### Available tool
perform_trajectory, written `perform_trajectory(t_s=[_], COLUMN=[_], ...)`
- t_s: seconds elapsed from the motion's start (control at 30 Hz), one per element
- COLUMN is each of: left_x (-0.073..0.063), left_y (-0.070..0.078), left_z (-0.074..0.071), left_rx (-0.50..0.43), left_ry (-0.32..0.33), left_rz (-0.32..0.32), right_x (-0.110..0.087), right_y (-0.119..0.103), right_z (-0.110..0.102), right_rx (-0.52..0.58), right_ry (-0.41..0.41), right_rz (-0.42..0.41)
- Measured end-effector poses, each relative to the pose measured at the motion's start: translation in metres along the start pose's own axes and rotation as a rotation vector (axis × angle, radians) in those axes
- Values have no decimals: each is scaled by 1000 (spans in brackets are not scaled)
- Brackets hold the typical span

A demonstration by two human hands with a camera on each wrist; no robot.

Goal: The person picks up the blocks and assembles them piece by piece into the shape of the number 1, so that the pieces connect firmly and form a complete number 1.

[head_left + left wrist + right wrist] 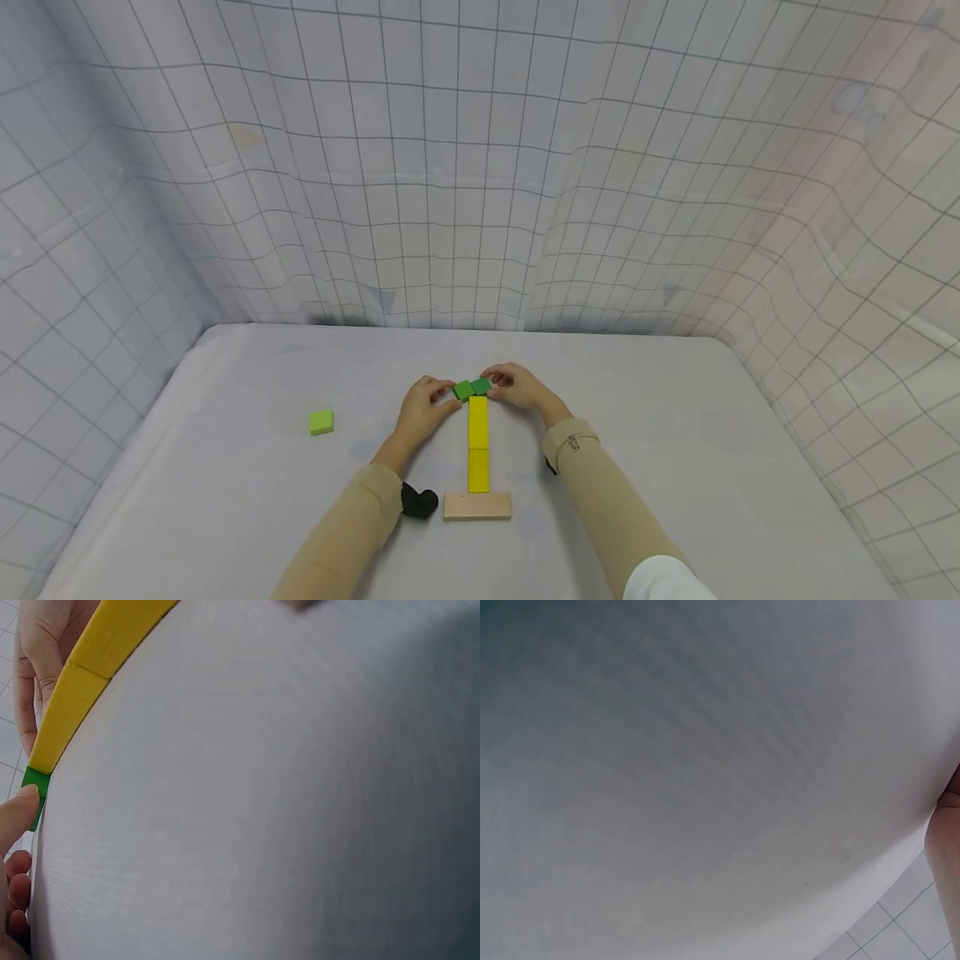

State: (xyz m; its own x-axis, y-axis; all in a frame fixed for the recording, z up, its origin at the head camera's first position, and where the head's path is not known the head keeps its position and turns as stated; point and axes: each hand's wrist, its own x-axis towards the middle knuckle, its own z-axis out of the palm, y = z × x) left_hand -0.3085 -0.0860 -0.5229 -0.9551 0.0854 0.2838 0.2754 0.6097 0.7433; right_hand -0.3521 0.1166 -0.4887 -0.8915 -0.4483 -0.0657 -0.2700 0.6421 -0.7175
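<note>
Two small green square blocks lie side by side at the far end of a yellow column. My left hand (pixel 420 412) pinches the left green block (pixel 463 390) between thumb and index finger; the left wrist view shows the thumb (pixel 22 802) against green. Thumb and finger of my right hand (pixel 523 390) hold the other, darker green block (pixel 482 386) from its right side. Below them run two yellow blocks, a far one (pixel 477 422) and a near one (pixel 478 471), end to end. A pale wooden block (pixel 477 507) lies crosswise at the column's near end.
Off to the left, a light green block (pixel 321 422) sits alone on the white-covered table (pixel 675 467). A black wrist device (pixel 420 502) sticks out from the left sleeve, close to the wooden block. White grid-patterned curtains (pixel 480 167) enclose the table's back and sides.
</note>
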Motion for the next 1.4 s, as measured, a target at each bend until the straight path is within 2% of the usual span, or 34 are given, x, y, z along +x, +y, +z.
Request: perform_trajectory(t_s=[0.4, 0.73, 1.03, 1.4], left_x=[-2, -6, -15, -26], left_y=[2, 3, 5, 2], left_z=[-1, -5, -15, -42], left_rx=[-6, -116, -172, -192], left_ry=[-18, 9, 50, 113], left_rz=[-28, 0, -5, -28], right_x=[-1, 1, 0, 0], right_y=[-1, 2, 2, 3], right_z=[0, 0, 0, 1], right_rx=[-5, 3, 1, 18], right_ry=[1, -10, -6, -4], right_rz=[-17, -20, -10, -25])
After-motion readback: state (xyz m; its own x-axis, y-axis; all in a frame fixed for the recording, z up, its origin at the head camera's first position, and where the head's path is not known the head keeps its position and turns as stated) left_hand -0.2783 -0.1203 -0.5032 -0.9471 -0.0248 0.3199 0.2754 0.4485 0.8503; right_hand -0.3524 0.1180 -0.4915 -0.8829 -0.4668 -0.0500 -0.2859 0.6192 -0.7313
